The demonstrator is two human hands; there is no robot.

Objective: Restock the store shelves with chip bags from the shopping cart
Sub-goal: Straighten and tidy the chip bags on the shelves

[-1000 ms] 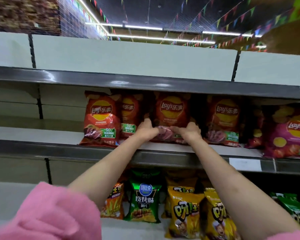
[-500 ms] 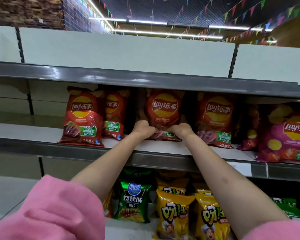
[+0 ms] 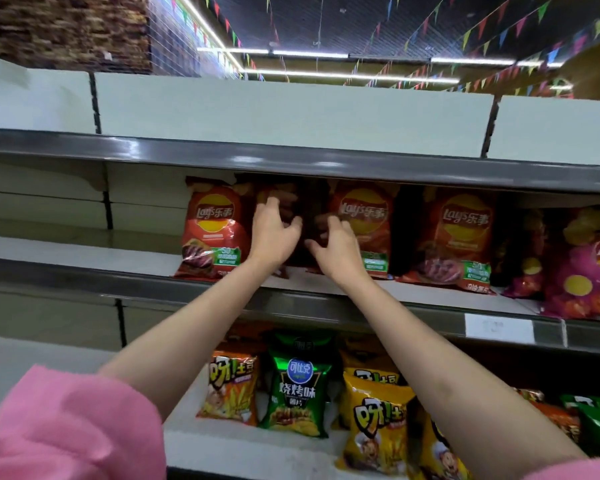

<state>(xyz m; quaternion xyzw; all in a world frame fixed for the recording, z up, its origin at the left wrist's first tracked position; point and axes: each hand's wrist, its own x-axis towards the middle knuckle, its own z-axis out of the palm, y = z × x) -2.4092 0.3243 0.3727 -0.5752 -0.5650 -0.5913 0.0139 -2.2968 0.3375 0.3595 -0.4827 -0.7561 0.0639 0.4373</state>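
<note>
Chip bags fill what I can see from the head camera, so I'll work outward from myself. Closest in are my two pink sleeves, pushed up to bare forearms reaching forward. Under the arms, on the lower shelf, stand an orange fries bag, a green bag just beside it, and yellow bags to the right of that.

Further out, both hands are up at the middle shelf. My left hand has its fingers spread and loosely bent against a dark red chip bag that sits back in shadow between two brighter ones; I can't tell whether the fingers actually close on it or only press it. My right hand is just beside the left, fingers also spread and bent, touching the left edge of a red Lay's bag; again no clear pinch shows. The thumbs nearly meet over the dark gap between the two bags.

On the same shelf, a red Lay's bag at the left end stands upright, another red one stands right of my hands, and a pink Lay's bag is at the far right. A white price label sits on the shelf's front rail. Beyond and above, the top shelf shows white backing panels, and strip lights and coloured bunting hang from the ceiling.
</note>
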